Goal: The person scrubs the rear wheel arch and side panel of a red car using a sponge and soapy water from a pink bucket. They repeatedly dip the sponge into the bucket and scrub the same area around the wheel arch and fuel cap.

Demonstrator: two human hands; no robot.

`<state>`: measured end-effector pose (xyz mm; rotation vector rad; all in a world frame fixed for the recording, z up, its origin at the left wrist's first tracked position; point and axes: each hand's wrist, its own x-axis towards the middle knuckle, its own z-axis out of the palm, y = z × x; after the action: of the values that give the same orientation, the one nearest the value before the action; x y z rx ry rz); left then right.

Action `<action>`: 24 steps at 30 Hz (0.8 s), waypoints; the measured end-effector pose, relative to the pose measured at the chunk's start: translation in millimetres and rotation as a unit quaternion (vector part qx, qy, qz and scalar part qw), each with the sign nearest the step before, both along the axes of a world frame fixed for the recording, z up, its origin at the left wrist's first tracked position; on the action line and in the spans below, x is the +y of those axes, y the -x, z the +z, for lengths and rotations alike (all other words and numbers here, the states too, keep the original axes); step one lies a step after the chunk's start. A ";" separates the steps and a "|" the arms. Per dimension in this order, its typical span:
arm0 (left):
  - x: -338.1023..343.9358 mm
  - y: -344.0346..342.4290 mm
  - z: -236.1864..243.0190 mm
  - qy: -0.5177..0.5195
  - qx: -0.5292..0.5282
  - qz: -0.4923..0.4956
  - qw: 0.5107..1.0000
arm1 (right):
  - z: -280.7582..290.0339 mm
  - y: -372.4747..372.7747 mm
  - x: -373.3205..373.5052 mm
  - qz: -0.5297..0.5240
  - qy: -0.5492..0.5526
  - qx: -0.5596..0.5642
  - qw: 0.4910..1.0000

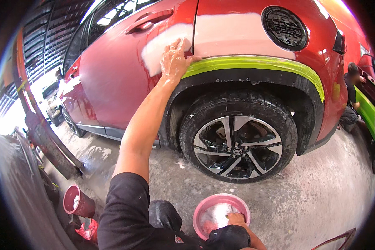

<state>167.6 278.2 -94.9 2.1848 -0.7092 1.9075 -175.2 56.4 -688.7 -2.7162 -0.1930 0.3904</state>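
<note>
My left hand (174,59) lies wet and flat, fingers stretched out, on the rear door of a red car (112,79). It rests at the lower edge of a pale, dull patch (156,51), beside the door gap. Whether anything thin is under the palm is hidden. Across the gap, the rear quarter panel has another pale patch (233,35). Lime-green masking tape (254,63) edges the black wheel-arch trim. Low down, my right hand (236,218) dips into foamy water in a pink bucket (197,211). Its fingers are curled around a small dark bit I cannot make out.
A black-and-silver wheel (237,146) stands before me. Above it is a round black fuel-filler cover (284,28). A dark red pail (84,205) and red plastic bag (87,229) sit at left, near a metal post (50,137). Another person (350,100) crouches at far right.
</note>
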 end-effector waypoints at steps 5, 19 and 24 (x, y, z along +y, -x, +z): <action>13.4 -3.0 0.6 -0.048 -0.004 0.000 0.999 | 18.6 0.7 3.4 -0.035 0.012 0.076 0.996; 0.4 83.6 -169.1 -0.094 -0.009 -0.123 0.988 | 28.0 -2.5 4.3 -0.008 -0.046 0.077 0.996; 24.4 161.4 -481.2 -0.136 0.531 -0.172 0.818 | 109.4 -46.0 -11.7 -0.069 -0.173 -0.021 0.982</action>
<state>6.2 302.6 -576.1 2.5307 -1.0196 0.2459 -129.3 44.7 -579.3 -2.3795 -0.0752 0.2349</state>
